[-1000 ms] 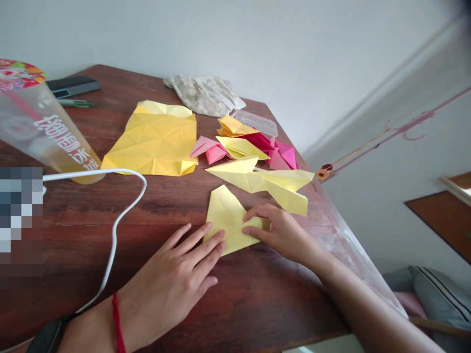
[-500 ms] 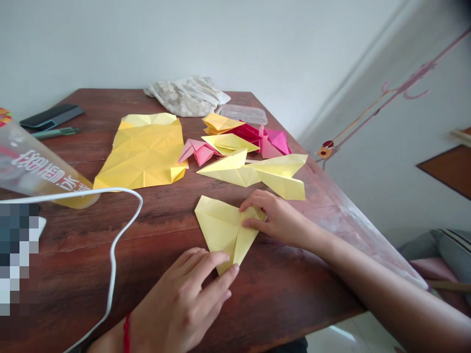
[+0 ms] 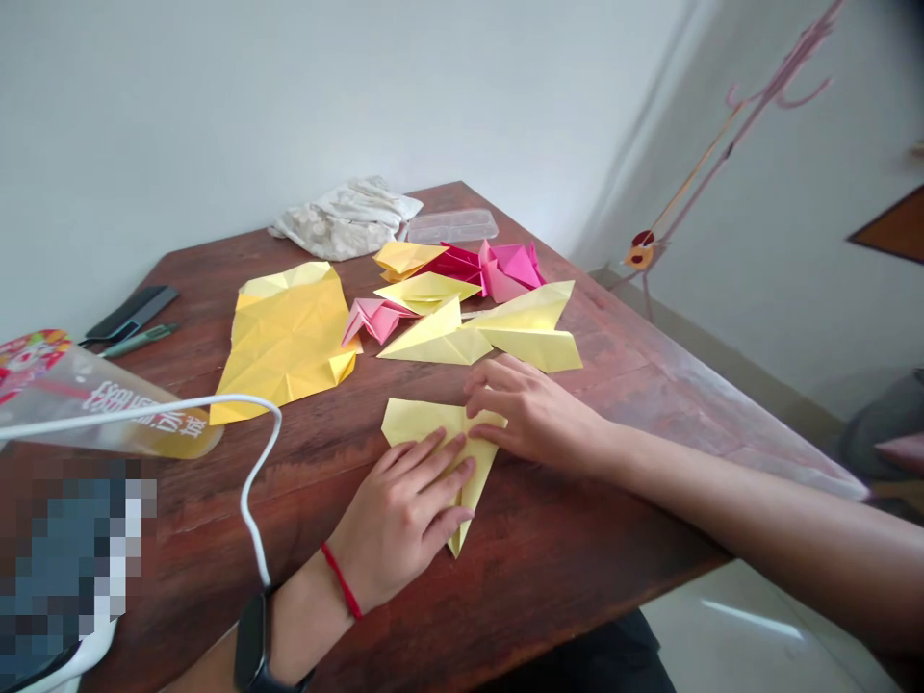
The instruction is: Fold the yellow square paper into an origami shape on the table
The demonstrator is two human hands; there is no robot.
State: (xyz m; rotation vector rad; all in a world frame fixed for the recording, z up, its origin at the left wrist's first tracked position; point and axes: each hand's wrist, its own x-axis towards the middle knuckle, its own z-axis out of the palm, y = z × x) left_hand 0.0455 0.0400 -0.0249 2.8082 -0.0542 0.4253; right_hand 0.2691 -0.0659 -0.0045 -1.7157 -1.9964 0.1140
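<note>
A pale yellow sheet of paper [image 3: 419, 420], folded to a downward point, lies on the table in front of me. Across its middle rests my left hand [image 3: 408, 505], flat with fingers stretched out and pressing on the folded layers. My right hand [image 3: 530, 409] is closed at the paper's upper right corner, thumb and curled fingers pinching the flap there. Just beyond the hands sits a pale yellow paper plane [image 3: 516, 332], apart from the sheet. A red string bracelet [image 3: 341, 579] and a black wristband [image 3: 252, 640] are on my left wrist.
A creased golden-yellow sheet [image 3: 289, 332] lies at left. Pink folded paper [image 3: 375, 320] and other folded pieces sit behind the plane. A plastic cup [image 3: 137, 414] lies tipped at left, near a white cable [image 3: 249, 481]. Crumpled cloth [image 3: 343, 219] and a clear plastic box [image 3: 453, 226] are at the back.
My left hand has moved up from the paper's lower tip and flattened over its middle. My right hand stays at the upper right corner. The camera view has shifted and tilted.
</note>
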